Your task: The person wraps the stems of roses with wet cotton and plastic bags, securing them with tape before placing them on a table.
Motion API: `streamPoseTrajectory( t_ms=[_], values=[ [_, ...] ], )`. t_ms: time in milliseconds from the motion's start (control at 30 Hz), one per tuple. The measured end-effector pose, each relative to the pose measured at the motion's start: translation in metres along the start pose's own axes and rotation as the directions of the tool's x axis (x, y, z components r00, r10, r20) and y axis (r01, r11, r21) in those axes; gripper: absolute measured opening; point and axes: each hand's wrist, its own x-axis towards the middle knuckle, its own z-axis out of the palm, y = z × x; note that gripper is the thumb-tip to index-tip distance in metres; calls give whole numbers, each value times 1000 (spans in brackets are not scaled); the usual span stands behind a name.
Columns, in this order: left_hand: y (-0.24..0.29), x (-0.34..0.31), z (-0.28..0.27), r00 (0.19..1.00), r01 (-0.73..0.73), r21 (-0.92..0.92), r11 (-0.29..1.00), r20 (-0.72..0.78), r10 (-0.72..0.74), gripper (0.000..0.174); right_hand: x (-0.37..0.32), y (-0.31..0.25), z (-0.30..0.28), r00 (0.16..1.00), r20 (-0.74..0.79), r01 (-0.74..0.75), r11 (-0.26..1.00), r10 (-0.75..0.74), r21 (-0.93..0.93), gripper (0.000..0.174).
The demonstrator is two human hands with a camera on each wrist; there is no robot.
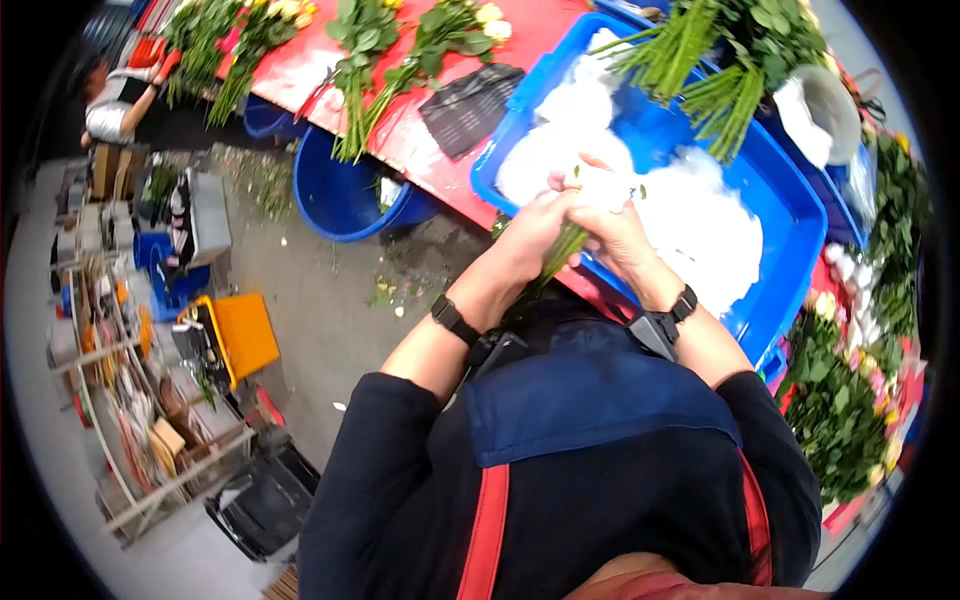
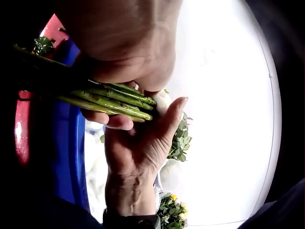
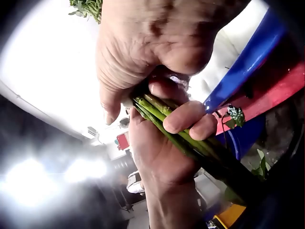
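My left hand [image 1: 537, 232] grips a bunch of cut green flower stems [image 2: 116, 102], its fingers [image 3: 186, 117] curled round them. At the bunch's cut ends my right hand [image 1: 622, 238] meets the left and holds a soft white wad [image 1: 603, 187] against the stems. In the left wrist view its thumb [image 2: 175, 112] lies beside the wad, while its fingers are mostly hidden. The stems run back from both hands toward my body; the far part of the bunch is dark or out of view. Under the hands stands a blue tub [image 1: 795, 205] holding white fluffy wadding [image 1: 700, 225].
Bunches of roses [image 1: 445, 40] lie on the red table [image 1: 290, 65], near a black crumpled sheet [image 1: 468, 108]. More stems [image 1: 730, 110] overhang the tub's far side. A round blue bin [image 1: 325, 190] stands on the floor at left. Another person [image 1: 115, 105] works farther back.
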Motion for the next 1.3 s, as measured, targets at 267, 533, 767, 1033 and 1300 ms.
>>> streamPoseTrajectory(
  t_ms=[267,533,767,1033,1300],
  values=[
    [-24,15,24,983,-171,123,978,85,161,35,-11,-14,-25,977,-215,-7,999,-4,-49,27],
    [-21,20,44,996,-83,290,953,8,84,25,-15,-16,-26,953,-291,101,994,-83,46,17],
    [-3,11,35,999,-38,266,963,-10,42,35,-21,-103,-121,967,-105,31,519,-231,-854,50],
    [-5,10,21,995,-54,200,978,91,36,29,0,-259,-201,758,-54,-201,-154,-650,-968,31],
    [-11,5,17,992,-106,308,945,-39,124,26,12,-271,-271,808,152,-438,-753,-569,-490,15]
  ],
)
